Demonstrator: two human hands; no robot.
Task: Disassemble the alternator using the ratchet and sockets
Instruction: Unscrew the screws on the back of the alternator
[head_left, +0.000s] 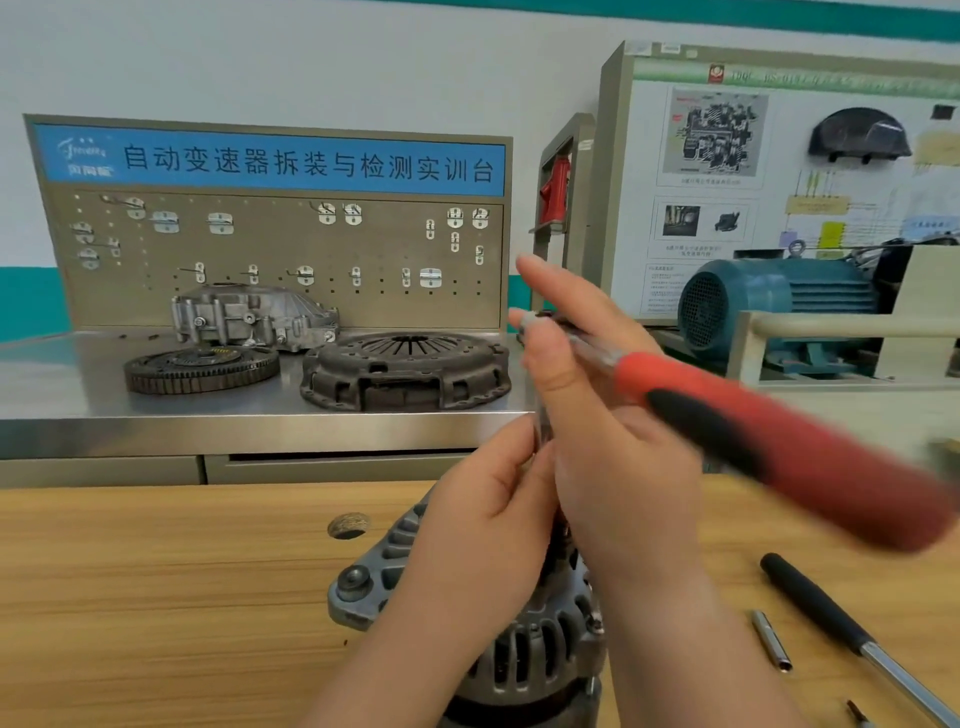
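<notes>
The grey alternator (519, 644) stands on the wooden bench (156, 597), low in the middle, partly hidden by both forearms. My right hand (597, 415) holds the head end of a ratchet with a red and black handle (779, 447) that sticks out to the right, blurred. A thin metal extension runs down from the ratchet head toward the alternator. My left hand (493, 504) pinches that extension just above the alternator. The socket end is hidden behind my hands.
On the bench at the right lie a black-handled bar (836, 618), a small metal socket piece (771, 640) and a small bit (857, 713). A hole (349, 525) is in the bench. Behind, a steel table carries a clutch cover (405, 371), a flywheel (200, 369) and a housing (249, 317).
</notes>
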